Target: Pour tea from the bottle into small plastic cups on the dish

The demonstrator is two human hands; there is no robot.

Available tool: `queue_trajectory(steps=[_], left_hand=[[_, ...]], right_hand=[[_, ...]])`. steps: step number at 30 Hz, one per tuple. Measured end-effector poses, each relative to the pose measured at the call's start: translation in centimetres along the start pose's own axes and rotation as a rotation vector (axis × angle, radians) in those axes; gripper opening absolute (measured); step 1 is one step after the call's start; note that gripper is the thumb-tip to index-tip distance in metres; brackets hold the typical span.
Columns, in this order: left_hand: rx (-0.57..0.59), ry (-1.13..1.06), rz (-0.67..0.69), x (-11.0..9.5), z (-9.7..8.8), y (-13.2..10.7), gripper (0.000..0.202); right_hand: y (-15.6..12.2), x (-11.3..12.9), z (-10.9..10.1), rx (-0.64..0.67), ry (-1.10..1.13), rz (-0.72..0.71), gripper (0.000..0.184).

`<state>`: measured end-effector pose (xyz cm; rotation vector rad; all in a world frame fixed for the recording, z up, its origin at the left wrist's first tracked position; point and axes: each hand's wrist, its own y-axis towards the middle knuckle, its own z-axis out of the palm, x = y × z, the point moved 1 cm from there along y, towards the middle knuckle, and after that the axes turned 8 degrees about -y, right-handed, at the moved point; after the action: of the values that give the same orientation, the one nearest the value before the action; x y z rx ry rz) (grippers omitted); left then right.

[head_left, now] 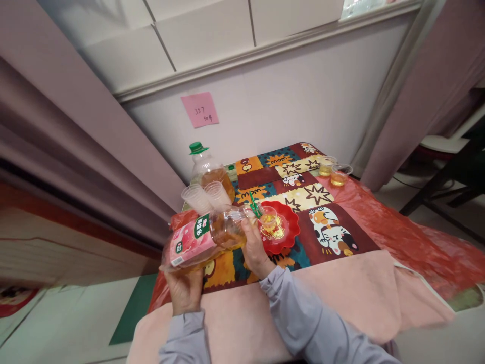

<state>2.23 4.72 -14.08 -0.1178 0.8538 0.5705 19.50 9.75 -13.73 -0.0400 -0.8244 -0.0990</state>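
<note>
Patterned matting (305,220) lies beyond the right hand (256,247), curled round a likely heavy bottle (197,237) near its neck, left hand (184,290) cupping its base.

A cup (269,220) sits on the plate (291,226), the bottle (197,241) left, cup stacks (196,198) and jug (206,169) behind, two cups (341,176) right.

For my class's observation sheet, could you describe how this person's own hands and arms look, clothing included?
The left hand and right hand are bare, with no gloves showing. The left sleeve and right sleeve are long, loose and pale lavender-grey, creased, reaching the wrists. No markings show on them.
</note>
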Motion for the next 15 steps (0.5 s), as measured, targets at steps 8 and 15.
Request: queue_trajectory(steps=[8,15], left_hand=[[0.080,-0.185,-0.071,0.4,0.9,-1.5,0.094],[0.060,-0.258,-0.339,1.9,-1.3,-1.8,0.071]], right_hand=[[-1.5,5.3,3.1,0.130,-0.226,-0.087,0.050],[-2.3,8.0,6.8,0.151,-0.733,-0.305,0.051]])
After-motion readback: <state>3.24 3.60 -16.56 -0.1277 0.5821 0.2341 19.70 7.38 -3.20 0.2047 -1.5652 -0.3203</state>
